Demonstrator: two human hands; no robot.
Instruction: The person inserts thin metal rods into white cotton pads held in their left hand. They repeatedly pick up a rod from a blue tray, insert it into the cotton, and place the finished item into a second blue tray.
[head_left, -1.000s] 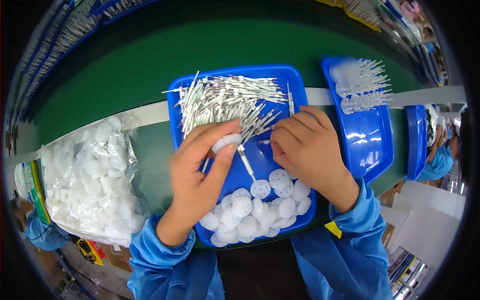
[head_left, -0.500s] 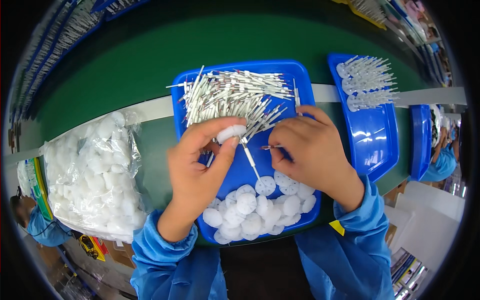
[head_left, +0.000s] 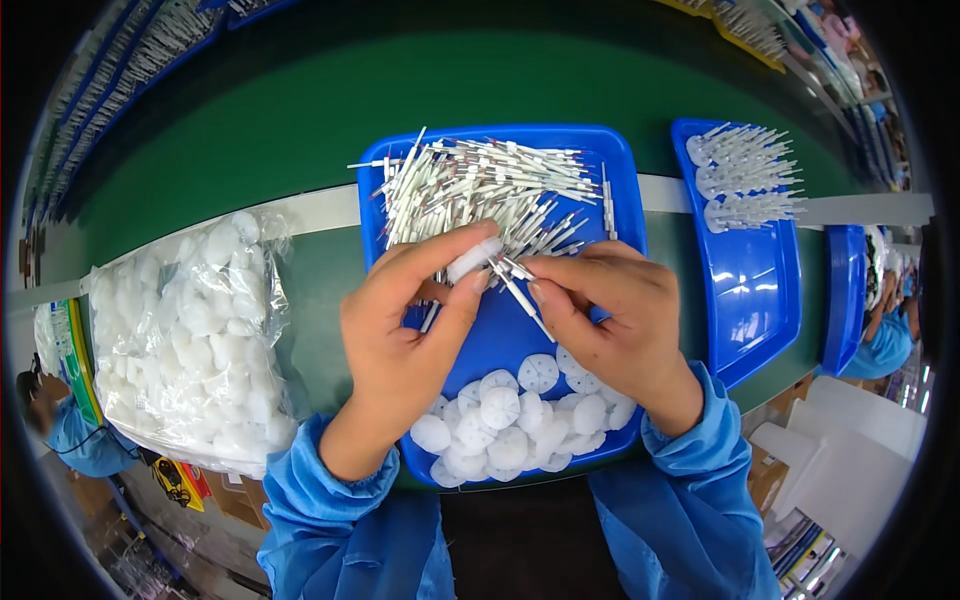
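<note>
Left hand [head_left: 405, 310] extends from seven o'clock, thumb and fingers pinching a thick, round white disc [head_left: 472, 260]; a slim rod [head_left: 524, 308] points from it toward five o'clock. Right hand [head_left: 620, 320], from five o'clock, pinches a second rod [head_left: 517, 269] close against it. Beneath: glossy blue tray [head_left: 490, 350], stiff rods [head_left: 480, 185] heaped at twelve, translucent discs [head_left: 510, 420] at six. Crinkled clear bag [head_left: 200, 350] lies at nine.
</note>
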